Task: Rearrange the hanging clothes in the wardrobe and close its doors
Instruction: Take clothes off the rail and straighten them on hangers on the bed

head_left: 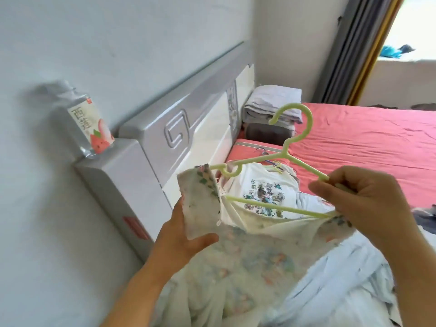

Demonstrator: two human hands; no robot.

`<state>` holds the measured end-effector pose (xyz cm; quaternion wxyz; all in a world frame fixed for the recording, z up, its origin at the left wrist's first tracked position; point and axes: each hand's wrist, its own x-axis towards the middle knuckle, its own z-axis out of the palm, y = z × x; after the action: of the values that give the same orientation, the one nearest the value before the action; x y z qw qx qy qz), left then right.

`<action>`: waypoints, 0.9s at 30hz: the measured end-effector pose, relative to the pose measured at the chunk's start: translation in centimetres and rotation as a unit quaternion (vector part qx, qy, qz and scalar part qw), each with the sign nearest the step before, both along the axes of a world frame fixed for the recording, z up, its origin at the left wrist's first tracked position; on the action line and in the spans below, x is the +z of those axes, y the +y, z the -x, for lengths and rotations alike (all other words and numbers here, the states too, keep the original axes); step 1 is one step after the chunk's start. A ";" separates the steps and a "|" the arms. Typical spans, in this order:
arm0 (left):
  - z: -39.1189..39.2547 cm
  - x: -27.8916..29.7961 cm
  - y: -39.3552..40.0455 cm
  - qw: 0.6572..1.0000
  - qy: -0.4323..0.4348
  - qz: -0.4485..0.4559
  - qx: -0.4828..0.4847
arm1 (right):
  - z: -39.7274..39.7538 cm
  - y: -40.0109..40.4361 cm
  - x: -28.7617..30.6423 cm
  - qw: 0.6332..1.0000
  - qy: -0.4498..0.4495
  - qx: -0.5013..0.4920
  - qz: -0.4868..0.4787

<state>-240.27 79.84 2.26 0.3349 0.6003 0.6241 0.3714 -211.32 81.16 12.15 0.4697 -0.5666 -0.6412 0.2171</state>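
- My left hand [181, 237] pinches the floral garment [236, 256] at its neck edge, over the bed; my right hand [361, 204] grips the green hanger [292, 147] at its right arm.
- The hanger's left shoulder is already inside the opening; I judge the right needs feeding next.
- I should stretch the neckline, not force the plastic.
- The wardrobe isn't in view.

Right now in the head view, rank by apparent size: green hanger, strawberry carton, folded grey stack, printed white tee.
1. green hanger
2. printed white tee, partly hidden, so unsure
3. folded grey stack and strawberry carton look alike; differing distance, not ranked.
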 end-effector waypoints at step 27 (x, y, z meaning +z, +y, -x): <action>-32.9 -9.1 18.1 0.980 0.022 0.125 -0.153 | -31.7 11.7 -5.9 0.978 -0.041 -0.194 0.069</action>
<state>-207.38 97.91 -6.83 0.4464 0.6505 0.5733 0.2211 -179.57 92.83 6.29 0.4362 -0.7197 -0.5211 0.1422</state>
